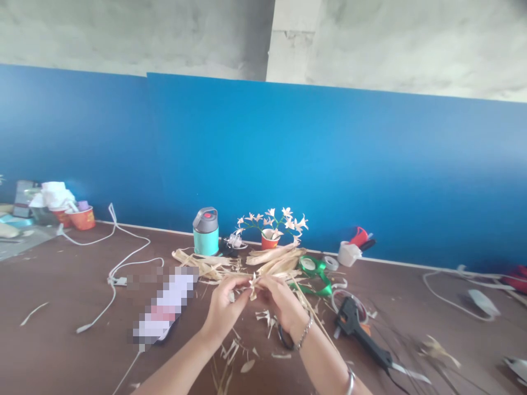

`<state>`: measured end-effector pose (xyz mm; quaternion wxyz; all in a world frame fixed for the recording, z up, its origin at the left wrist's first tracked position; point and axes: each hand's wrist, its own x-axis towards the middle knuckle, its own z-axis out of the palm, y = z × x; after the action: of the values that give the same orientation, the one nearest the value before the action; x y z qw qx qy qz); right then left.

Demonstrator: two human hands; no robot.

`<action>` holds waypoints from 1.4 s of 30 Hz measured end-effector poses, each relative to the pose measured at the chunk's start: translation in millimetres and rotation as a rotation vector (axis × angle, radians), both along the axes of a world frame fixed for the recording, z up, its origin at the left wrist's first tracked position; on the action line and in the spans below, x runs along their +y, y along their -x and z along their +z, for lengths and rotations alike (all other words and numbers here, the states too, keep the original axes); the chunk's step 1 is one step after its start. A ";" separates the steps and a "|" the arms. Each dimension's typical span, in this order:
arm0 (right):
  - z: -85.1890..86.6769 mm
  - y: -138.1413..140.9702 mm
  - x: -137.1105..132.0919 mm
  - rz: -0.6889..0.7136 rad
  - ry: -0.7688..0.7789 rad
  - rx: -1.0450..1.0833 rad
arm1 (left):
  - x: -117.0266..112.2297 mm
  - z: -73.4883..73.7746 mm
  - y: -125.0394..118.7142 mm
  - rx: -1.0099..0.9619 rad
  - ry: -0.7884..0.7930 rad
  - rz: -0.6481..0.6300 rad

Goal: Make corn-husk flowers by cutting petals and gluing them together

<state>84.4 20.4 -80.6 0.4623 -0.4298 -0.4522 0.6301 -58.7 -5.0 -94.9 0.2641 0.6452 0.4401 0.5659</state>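
Note:
My left hand (227, 305) and my right hand (283, 305) meet over the middle of the table, both closed in a pinch. Between their fingertips is a small pale flower (253, 283) that looks made of dried husk. The right fingers hide part of it. Dried corn husks (284, 262) lie in a pile just beyond the hands. Pale cut scraps (268, 320) are scattered beneath them. A dark loop, perhaps a scissors handle (285, 337), shows partly under my right wrist. Behind the husks, similar pale flowers (289, 223) on green stems stand in a red paper cup (269, 240).
A black glue gun (362, 332) lies at right, near green ribbon (319, 272) and a tape roll (330, 263). A phone (167, 307) with a cable is at left. A turquoise flask (206, 241) stands before the blue partition (255, 148). White cables (132, 247) cross the left side.

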 end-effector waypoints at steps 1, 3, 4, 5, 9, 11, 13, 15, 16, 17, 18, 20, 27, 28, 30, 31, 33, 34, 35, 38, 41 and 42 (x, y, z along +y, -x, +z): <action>0.0 0.1 0.1 0.002 0.017 0.010 | -0.3 1.2 0.0 -0.018 0.021 -0.007; 0.9 0.3 -0.2 0.005 0.045 0.027 | -1.0 3.5 -0.1 -0.059 0.066 -0.029; 1.6 0.5 -0.6 0.007 0.053 0.026 | -1.4 4.4 -0.2 -0.081 0.087 -0.043; 2.5 0.7 -1.1 0.006 0.054 0.017 | -1.7 4.9 -0.4 -0.102 0.105 -0.058; 8.5 2.0 -4.6 -0.015 0.007 -0.080 | -0.4 3.3 -0.9 -0.161 0.173 -0.129; 12.8 2.9 -6.7 -0.032 -0.002 -0.132 | 1.3 1.3 -1.0 -0.196 0.216 -0.153; 16.9 3.5 -8.5 -0.038 -0.001 -0.177 | 2.7 0.0 -1.0 -0.243 0.264 -0.178; 19.6 3.5 -9.2 -0.035 -0.013 -0.213 | 3.1 0.1 -1.3 -0.286 0.317 -0.220; 20.3 3.3 -9.2 -0.031 -0.025 -0.225 | 3.0 0.5 -1.4 -0.305 0.343 -0.243; 20.4 2.9 -8.9 -0.025 -0.034 -0.233 | 2.7 1.1 -1.6 -0.322 0.368 -0.263; 20.2 2.4 -8.5 -0.020 -0.040 -0.239 | 2.2 1.6 -1.7 -0.337 0.390 -0.276; 18.9 1.4 -7.3 -0.017 -0.049 -0.250 | 1.3 2.6 -1.9 -0.357 0.425 -0.285; 16.4 -0.8 -6.5 0.041 -0.097 -0.233 | -0.9 7.3 -1.7 -0.431 0.483 -0.283; 16.9 -0.8 -6.9 0.052 -0.118 -0.226 | -1.0 7.9 -1.6 -0.454 0.486 -0.289; 18.4 -0.5 -7.4 0.040 -0.139 -0.207 | -0.8 8.3 -1.3 -0.513 0.500 -0.312; 19.3 -0.3 -7.6 0.025 -0.137 -0.200 | -0.5 8.0 -1.1 -0.545 0.509 -0.328; 21.5 0.3 -8.2 0.000 -0.132 -0.191 | 0.5 6.5 -0.4 -0.605 0.527 -0.350; 22.7 0.6 -8.6 0.000 -0.132 -0.190 | 1.1 5.7 0.0 -0.632 0.533 -0.355; 23.9 0.7 -9.1 0.008 -0.135 -0.188 | 1.6 4.9 0.4 -0.656 0.535 -0.355; 25.9 0.7 -11.1 0.047 -0.133 -0.168 | 2.2 4.5 1.3 -0.691 0.535 -0.354; 24.0 0.5 -12.1 0.062 -0.115 -0.148 | 1.3 6.5 1.0 -0.674 0.538 -0.374; 22.5 0.7 -12.0 0.063 -0.113 -0.143 | 0.8 7.4 0.7 -0.667 0.542 -0.381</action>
<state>83.7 8.5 -58.0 0.4323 -0.4325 -0.5320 0.5856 -59.4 -4.2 -87.6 0.6493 0.4052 0.3370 0.5484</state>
